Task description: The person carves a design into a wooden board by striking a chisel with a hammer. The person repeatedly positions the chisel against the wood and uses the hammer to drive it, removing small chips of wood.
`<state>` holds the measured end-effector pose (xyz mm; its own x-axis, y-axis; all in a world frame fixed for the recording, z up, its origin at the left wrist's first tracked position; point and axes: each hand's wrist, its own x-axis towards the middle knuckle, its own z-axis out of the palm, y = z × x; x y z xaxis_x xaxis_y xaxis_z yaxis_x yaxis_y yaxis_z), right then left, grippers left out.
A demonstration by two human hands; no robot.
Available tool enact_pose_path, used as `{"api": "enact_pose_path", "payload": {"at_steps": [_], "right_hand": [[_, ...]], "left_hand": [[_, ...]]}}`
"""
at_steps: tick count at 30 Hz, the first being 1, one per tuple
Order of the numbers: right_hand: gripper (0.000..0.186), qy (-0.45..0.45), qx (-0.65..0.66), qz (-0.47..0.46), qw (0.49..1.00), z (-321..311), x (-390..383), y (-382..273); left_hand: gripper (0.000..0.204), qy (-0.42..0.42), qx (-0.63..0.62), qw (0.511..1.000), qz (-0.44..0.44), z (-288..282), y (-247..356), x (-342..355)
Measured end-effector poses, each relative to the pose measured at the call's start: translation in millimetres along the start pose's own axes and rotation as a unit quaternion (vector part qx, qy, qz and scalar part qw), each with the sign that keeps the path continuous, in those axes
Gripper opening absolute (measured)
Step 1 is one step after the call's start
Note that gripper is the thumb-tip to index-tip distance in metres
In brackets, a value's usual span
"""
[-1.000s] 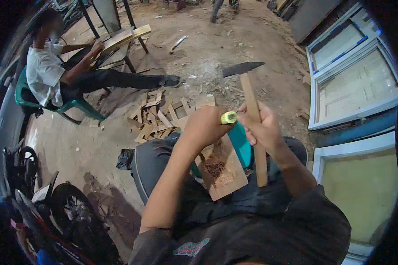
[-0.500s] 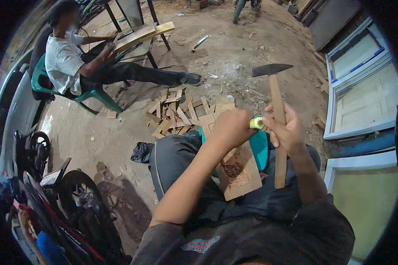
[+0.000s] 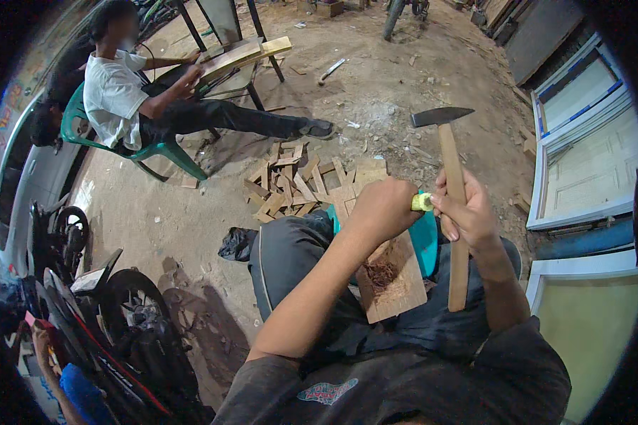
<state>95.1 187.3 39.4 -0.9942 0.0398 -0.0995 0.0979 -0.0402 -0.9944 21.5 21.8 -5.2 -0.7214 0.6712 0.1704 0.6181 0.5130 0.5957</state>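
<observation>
My left hand (image 3: 381, 211) is closed around a yellow-green tool handle (image 3: 422, 202), its butt end sticking out past the fist. The rest of that tool is hidden, so its kind does not show. In my right hand (image 3: 473, 212) is a hammer (image 3: 455, 177), held by its wooden shaft with the dark pointed head up. My right thumb and fingertips are close against the handle's butt; whether they touch it I cannot tell. Below my left fist a wooden board (image 3: 402, 301) lies across my lap, with reddish-brown shavings (image 3: 381, 275) on its surface.
Wood offcuts (image 3: 290, 180) are heaped beyond my knees, near a teal object (image 3: 425, 241). At left, a person (image 3: 120, 99) in a green chair (image 3: 170, 157) handles a long board (image 3: 241, 57). A knife-like tool (image 3: 331, 71) lies on the ground. Framed panels (image 3: 581, 163) stand right; motorbikes (image 3: 131, 312) lower left.
The whole view has shifted slightly, moving the scene a little to the right in the picture. Both hands keep their grips, and the hammer leans slightly more.
</observation>
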Motion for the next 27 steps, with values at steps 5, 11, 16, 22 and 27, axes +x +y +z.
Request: {"api": "enact_pose_path", "payload": {"at_steps": [5,11,16,22,27], "right_hand": [[0.026,-0.017,0.035,0.006,0.999,0.3,0.6,1.9],[0.027,-0.017,0.059,0.017,0.998,1.0,0.5,0.6],[0.028,-0.008,0.077,0.026,0.997,4.5,-0.9,-2.0],[0.028,-0.019,0.078,0.02,0.997,3.8,-2.0,-1.5],[0.027,-0.018,0.08,0.026,0.996,3.2,-1.9,-0.4]], "left_hand": [[0.026,-0.041,-0.022,0.999,0.003,-9.9,1.3,-0.4],[0.029,-0.071,-0.076,0.994,0.009,-30.1,6.6,-2.0],[0.028,-0.064,-0.092,0.993,0.045,-20.4,0.8,-2.6],[0.027,-0.093,-0.073,0.992,0.032,-26.0,7.2,-2.6],[0.027,-0.095,-0.058,0.994,0.021,-27.6,7.8,-1.8]]}}
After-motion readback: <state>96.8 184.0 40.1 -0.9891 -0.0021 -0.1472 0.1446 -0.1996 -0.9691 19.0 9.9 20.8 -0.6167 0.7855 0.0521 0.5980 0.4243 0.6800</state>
